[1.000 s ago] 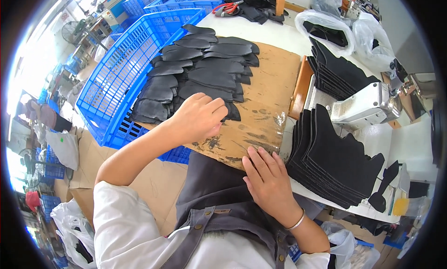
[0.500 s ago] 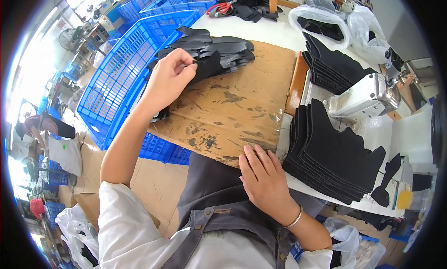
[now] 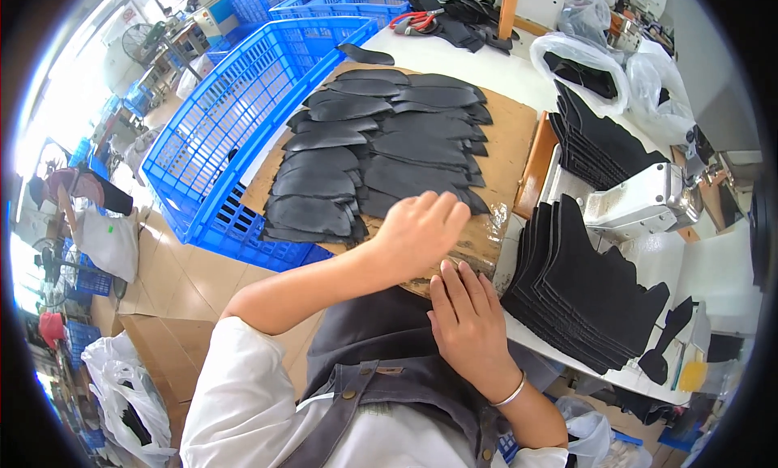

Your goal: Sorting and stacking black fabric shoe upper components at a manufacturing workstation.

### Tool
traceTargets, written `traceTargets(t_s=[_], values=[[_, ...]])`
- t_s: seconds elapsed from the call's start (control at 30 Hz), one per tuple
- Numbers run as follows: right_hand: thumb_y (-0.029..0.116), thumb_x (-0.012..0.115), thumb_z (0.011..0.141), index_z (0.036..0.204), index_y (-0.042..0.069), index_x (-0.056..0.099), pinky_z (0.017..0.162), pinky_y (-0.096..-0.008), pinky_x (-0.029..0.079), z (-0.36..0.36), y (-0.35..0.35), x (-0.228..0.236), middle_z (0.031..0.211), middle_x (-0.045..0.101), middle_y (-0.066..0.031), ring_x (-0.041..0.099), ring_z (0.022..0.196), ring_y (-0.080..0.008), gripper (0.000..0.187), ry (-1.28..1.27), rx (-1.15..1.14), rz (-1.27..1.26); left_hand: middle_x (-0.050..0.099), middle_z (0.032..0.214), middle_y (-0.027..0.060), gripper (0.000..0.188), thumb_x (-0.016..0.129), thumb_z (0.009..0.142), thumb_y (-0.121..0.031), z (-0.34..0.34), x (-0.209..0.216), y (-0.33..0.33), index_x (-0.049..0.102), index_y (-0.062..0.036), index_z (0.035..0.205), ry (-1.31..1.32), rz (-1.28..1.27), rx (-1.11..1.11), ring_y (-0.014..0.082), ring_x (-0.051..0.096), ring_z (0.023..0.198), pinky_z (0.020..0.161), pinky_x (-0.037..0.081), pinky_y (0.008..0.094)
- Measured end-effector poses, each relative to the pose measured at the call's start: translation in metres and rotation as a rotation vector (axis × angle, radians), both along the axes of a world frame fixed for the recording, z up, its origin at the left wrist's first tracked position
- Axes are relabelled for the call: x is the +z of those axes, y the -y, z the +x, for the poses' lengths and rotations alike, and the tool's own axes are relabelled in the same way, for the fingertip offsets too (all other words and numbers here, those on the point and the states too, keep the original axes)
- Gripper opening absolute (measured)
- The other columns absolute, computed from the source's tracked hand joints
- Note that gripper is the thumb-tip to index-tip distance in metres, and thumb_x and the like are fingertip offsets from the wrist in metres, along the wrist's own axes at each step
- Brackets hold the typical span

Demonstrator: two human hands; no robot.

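Overlapping black leaf-shaped pieces (image 3: 421, 148) lie in two columns over a brown cardboard sheet (image 3: 512, 115), some with a smooth sheen. At the near end of the right column is my left hand (image 3: 423, 235), its fingers curled down and closed. Whatever they pinch is hidden beneath the hand. My right hand (image 3: 470, 322) rests by the near edge of the cardboard, fingers stretched out and holding nothing, with a bangle on the wrist. One separate black piece (image 3: 366, 55) sits at the far left corner of the sheet.
A blue plastic crate (image 3: 235, 119) stands left of the cardboard. To the right are stacked black cut panels (image 3: 583, 286), a second black stack (image 3: 600, 148) and a white sewing machine (image 3: 640, 199). Red-handled pliers (image 3: 417, 21) lie at the back beside black scraps.
My left hand has come from the far left down to the near right of the cardboard. The black pieces, bunched at the far left before, now spread across the sheet. My right hand stays put.
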State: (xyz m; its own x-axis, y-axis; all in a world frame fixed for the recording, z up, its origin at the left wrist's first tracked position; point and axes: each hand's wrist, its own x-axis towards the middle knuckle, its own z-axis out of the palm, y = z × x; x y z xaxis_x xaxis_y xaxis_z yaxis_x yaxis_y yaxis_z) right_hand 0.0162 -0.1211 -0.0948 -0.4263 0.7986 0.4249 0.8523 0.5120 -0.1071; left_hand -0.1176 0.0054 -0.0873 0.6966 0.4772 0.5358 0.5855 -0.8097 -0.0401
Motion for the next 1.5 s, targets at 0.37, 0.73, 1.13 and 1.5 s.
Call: traceTargets(t_s=[0.37, 0.73, 1.13, 1.5], values=[[0.017, 0.067, 0.076, 0.118, 0.001, 0.055, 0.099, -0.0448, 0.040, 0.000, 0.000, 0.001, 0.130, 0.051, -0.0164, 0.048, 0.121, -0.0323, 0.047, -0.037, -0.013, -0.049, 0.057, 0.088, 0.0075, 0.024, 0.073, 0.075, -0.024, -0.091, 0.039, -0.086, 0.062, -0.0077, 0.089, 0.122, -0.153, 0.290, 0.0285, 0.058, 0.087, 0.077, 0.047, 0.0381], [0.012, 0.065, 0.080, 0.116, 0.000, 0.056, 0.097, -0.0425, 0.044, 0.013, 0.005, 0.022, 0.125, 0.056, -0.0170, 0.052, 0.118, -0.0322, 0.040, -0.248, 0.123, -0.050, 0.064, 0.077, 0.0022, 0.020, 0.069, 0.086, -0.020, -0.187, 0.086, -0.106, 0.063, -0.0020, 0.091, 0.916, -0.102, 0.485, 0.0085, 0.056, 0.062, 0.056, 0.043, 0.0226], [-0.002, 0.077, 0.073, 0.102, -0.003, 0.061, 0.073, -0.0221, 0.047, 0.106, 0.033, 0.109, 0.086, 0.063, -0.0029, 0.057, 0.079, -0.0067, 0.033, -1.278, 0.078, -0.448, 0.061, 0.091, 0.0116, 0.044, 0.077, 0.066, 0.008, 0.059, 0.131, 0.035, 0.049, -0.0020, 0.098, 0.786, -1.302, -0.807, 0.0134, 0.059, 0.081, 0.070, 0.046, 0.0235], [0.015, 0.068, 0.084, 0.097, -0.002, 0.062, 0.042, -0.0219, 0.040, 0.184, 0.045, 0.123, 0.071, 0.060, 0.0004, 0.052, 0.051, -0.0056, 0.022, -0.972, -0.525, -0.842, 0.032, 0.054, -0.0037, 0.050, 0.069, 0.087, -0.028, 0.141, 0.098, 0.015, 0.037, -0.0024, 0.058, -0.202, -1.273, -0.574, 0.0044, 0.033, 0.052, 0.044, 0.032, 0.0287]])
